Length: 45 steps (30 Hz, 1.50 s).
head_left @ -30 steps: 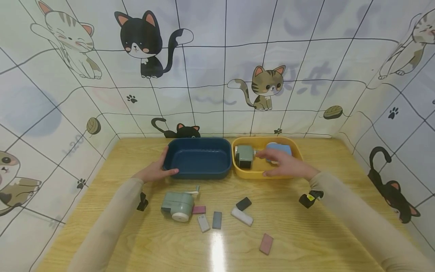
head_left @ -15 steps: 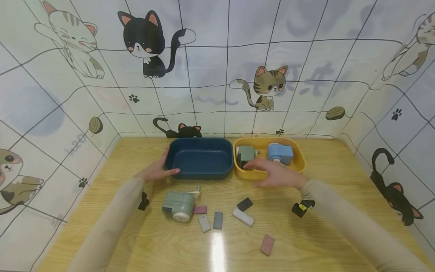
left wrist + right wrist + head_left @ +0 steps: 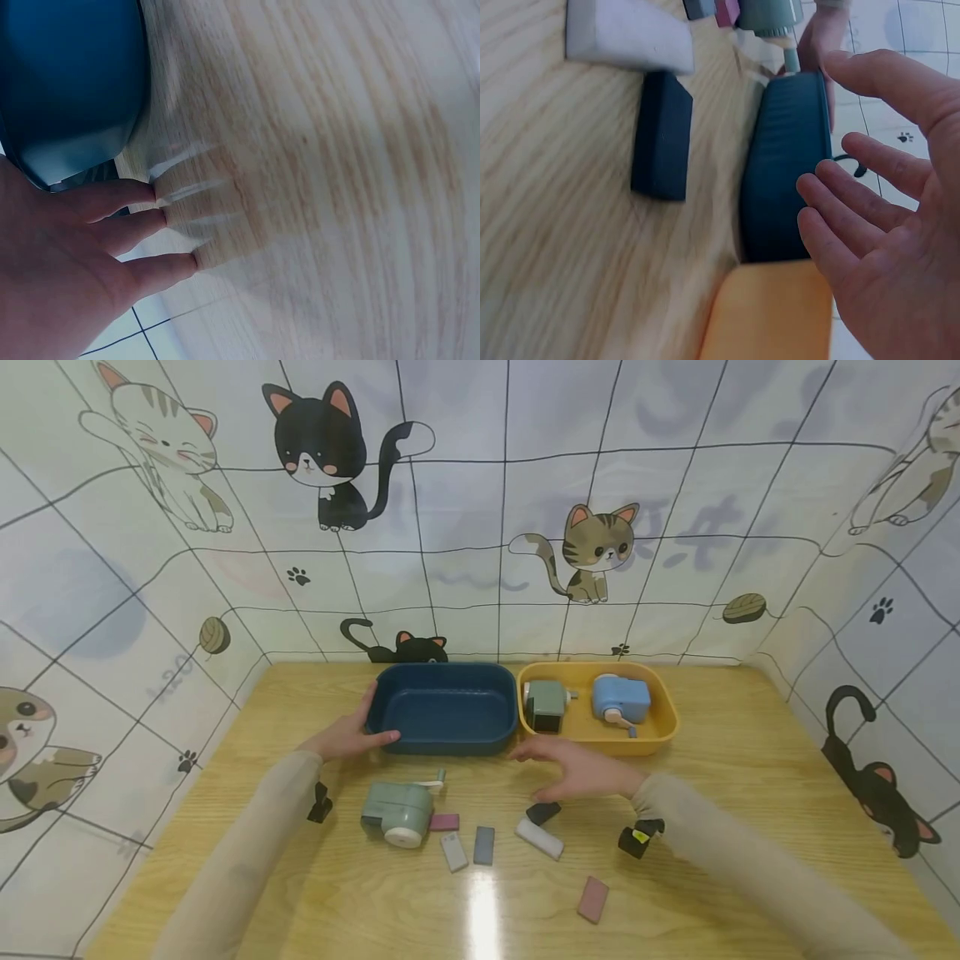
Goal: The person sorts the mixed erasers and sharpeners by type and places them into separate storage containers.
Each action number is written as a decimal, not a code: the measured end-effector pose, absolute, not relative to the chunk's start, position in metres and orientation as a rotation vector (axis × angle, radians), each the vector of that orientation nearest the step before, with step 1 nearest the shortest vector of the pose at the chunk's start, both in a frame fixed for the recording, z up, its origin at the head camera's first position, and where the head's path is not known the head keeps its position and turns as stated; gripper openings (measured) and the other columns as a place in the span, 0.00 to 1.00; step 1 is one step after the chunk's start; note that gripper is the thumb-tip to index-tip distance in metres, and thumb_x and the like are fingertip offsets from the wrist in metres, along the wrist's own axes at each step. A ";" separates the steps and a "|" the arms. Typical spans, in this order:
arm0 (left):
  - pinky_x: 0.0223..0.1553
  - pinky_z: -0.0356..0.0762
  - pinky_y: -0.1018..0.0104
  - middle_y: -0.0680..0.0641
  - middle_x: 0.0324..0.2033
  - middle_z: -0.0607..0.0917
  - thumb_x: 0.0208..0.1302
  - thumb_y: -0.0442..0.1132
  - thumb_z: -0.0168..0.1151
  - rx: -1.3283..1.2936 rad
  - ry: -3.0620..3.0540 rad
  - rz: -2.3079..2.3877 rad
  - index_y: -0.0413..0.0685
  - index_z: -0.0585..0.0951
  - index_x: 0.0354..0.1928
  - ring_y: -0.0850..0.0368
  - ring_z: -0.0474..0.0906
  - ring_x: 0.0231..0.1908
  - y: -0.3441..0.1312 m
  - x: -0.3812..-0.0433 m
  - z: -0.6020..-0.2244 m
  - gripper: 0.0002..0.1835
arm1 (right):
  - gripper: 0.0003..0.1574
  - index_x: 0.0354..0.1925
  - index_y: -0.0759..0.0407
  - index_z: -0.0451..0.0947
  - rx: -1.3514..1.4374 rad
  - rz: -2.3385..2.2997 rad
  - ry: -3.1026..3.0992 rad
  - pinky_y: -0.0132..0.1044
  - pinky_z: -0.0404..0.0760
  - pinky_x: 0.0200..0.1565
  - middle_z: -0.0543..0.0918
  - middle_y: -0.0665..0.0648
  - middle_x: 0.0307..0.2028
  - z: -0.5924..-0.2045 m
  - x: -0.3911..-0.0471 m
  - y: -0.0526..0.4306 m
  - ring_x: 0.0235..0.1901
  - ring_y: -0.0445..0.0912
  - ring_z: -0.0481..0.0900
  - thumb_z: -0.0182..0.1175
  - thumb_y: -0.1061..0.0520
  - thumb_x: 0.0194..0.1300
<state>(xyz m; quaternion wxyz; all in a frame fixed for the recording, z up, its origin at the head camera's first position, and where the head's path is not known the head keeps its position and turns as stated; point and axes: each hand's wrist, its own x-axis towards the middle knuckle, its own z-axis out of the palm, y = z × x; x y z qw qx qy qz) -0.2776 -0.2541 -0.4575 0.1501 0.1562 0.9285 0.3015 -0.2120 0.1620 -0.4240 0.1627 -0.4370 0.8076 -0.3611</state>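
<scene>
My left hand [image 3: 348, 735] rests at the left end of a dark blue bin [image 3: 442, 747], its thumb along the front edge. In the left wrist view the straight fingers [image 3: 169, 271] touch the tabletop beside the bin. Just in front of the yellow bin [image 3: 611, 746], my right hand [image 3: 581, 768] hovers with loosely spread fingers and nothing in them. Inside that bin sit a green hand-crank pencil sharpener [image 3: 550, 700] and a blue one [image 3: 624, 697]. Another green crank sharpener [image 3: 397, 812] stands on the table. The blue bin holds nothing visible.
Several small eraser-like blocks lie about the table: a black one [image 3: 543, 812], a white one [image 3: 539, 839], a grey-blue one [image 3: 484, 846], a light grey one [image 3: 453, 852] and two pink ones, one of them nearest the front [image 3: 593, 899]. A cat-patterned wall [image 3: 465, 577] closes off the back.
My right hand has moved left and toward the front, out from over the yellow bin, uncovering the blue sharpener. The left hand has stayed by the blue bin.
</scene>
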 end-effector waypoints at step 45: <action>0.61 0.59 0.38 0.26 0.70 0.50 0.61 0.67 0.58 0.442 2.661 0.874 0.54 0.26 0.75 0.27 0.62 0.62 -0.252 -0.274 -0.455 0.60 | 0.40 0.64 0.57 0.67 -1.140 -1.097 2.344 0.40 0.69 0.59 0.66 0.54 0.59 -0.450 -0.198 0.048 0.59 0.51 0.69 0.70 0.50 0.57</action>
